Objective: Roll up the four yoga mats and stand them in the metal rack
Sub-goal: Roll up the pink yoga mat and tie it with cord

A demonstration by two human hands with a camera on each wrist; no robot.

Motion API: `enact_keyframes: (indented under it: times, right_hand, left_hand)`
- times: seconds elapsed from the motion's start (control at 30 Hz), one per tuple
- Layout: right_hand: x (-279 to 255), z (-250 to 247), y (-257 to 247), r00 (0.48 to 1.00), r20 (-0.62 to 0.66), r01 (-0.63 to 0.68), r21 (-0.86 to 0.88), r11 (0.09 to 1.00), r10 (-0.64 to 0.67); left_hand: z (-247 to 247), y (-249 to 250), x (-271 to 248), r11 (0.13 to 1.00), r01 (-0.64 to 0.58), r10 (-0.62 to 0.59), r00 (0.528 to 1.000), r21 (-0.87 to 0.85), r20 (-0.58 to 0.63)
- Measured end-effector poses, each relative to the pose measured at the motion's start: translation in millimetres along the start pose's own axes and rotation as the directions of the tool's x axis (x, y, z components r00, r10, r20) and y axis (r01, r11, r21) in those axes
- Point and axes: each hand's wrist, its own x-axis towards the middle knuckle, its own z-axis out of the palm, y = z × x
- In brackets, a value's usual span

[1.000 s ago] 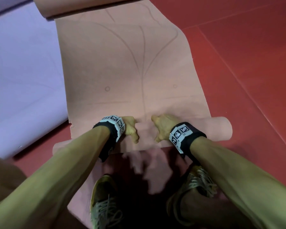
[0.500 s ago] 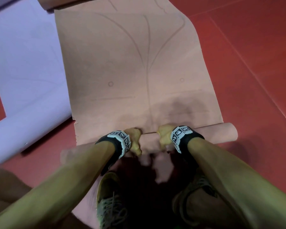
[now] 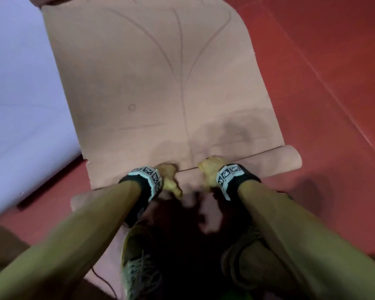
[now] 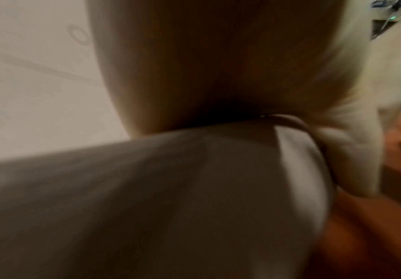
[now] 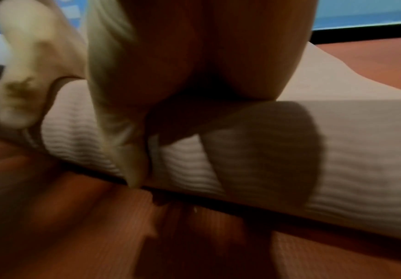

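Note:
A pink yoga mat (image 3: pixel 152 83) with thin line markings lies flat on the red floor, and its near end is wound into a roll (image 3: pixel 286 161) that runs left to right. Both hands sit side by side at the middle of that roll. My left hand (image 3: pixel 168 177) and my right hand (image 3: pixel 209 169) grip it from above, each thumb (image 5: pixel 118 122) down on the near side. The wrist views show each palm pressed on the roll (image 4: pixel 194 188), with the fingers hidden behind it. No metal rack is in view.
A lavender mat (image 3: pixel 20 83) lies flat to the left, its near end curled up. Another pink roll (image 3: pixel 48 0) shows at the top edge. My two shoes (image 3: pixel 141 267) stand just behind the roll. Red floor (image 3: pixel 323 105) stretches to the right.
Both hands have drawn back from the far side of the roll to its top, with knuckles raised. The roll has stayed at about the same place on the mat.

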Motion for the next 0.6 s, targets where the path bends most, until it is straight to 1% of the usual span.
enact_keyframes:
  times: [0.03, 0.1, 0.13, 0.17, 0.2, 0.23, 0.27, 0.3, 0.33, 0.37, 0.47, 0.57, 0.6]
  right_hand:
    - [2, -6, 0, 0.999, 0.04, -0.019, 0.023, 1.0, 0.018]
    - [3, -17, -1, 0.995, 0.1, -0.031, 0.052, 0.998, 0.026]
    - [3, -18, -2, 0.995, 0.1, -0.034, 0.054, 0.998, 0.028]
    - [2, -17, -3, 0.996, 0.088, -0.036, 0.049, 0.998, 0.031]
    - [1, -13, -4, 0.997, 0.064, -0.038, 0.026, 0.999, 0.036]
    - [-1, -7, -4, 0.999, 0.036, -0.039, -0.012, 0.999, 0.039]
    - [-1, -1, -3, 0.999, 0.006, -0.034, -0.048, 0.998, 0.034]
    - [-3, 6, -2, 1.0, -0.025, -0.021, -0.081, 0.997, 0.019]
    - [-6, 11, -1, 0.998, -0.065, -0.003, -0.115, 0.993, -0.004]
    - [-7, 14, -2, 0.995, -0.099, -0.002, -0.154, 0.988, -0.013]
    - [-5, 18, -5, 0.982, -0.18, -0.092, -0.223, 0.971, 0.052]
    - [-3, 11, -7, 0.984, -0.144, -0.129, -0.181, 0.975, 0.103]
    - [-3, 7, -7, 0.986, -0.131, -0.125, -0.157, 0.98, 0.105]
  left_hand:
    - [4, -2, 0, 1.0, -0.025, 0.026, 0.998, 0.017, -0.063]
    - [10, 0, -7, 0.992, -0.012, 0.032, 0.985, 0.122, -0.168]
    - [14, -2, -9, 0.992, 0.021, -0.001, 0.986, 0.121, -0.165]
    - [18, -4, -10, 0.997, 0.017, -0.005, 0.988, 0.075, -0.152]
    - [17, -2, -14, 0.998, 0.045, -0.041, 0.996, 0.046, -0.084]
    - [15, 0, -16, 0.998, 0.037, -0.035, 0.998, 0.043, -0.053]
    - [12, 2, -15, 0.998, 0.054, -0.053, 0.997, 0.022, -0.051]
    - [8, 4, -14, 1.0, 0.023, -0.023, 0.999, 0.009, -0.049]
    - [4, 6, -11, 0.999, 0.01, -0.012, 0.999, -0.052, -0.033]
    - [-2, 5, -9, 0.998, 0.0, -0.001, 1.0, -0.061, -0.01]
    - [-21, 4, -11, 0.999, 0.034, -0.032, 0.999, -0.035, 0.044]
    - [-25, 6, -11, 0.996, 0.0, 0.003, 0.999, -0.086, 0.041]
    - [-18, 8, -8, 0.996, 0.012, -0.009, 0.999, -0.083, 0.038]
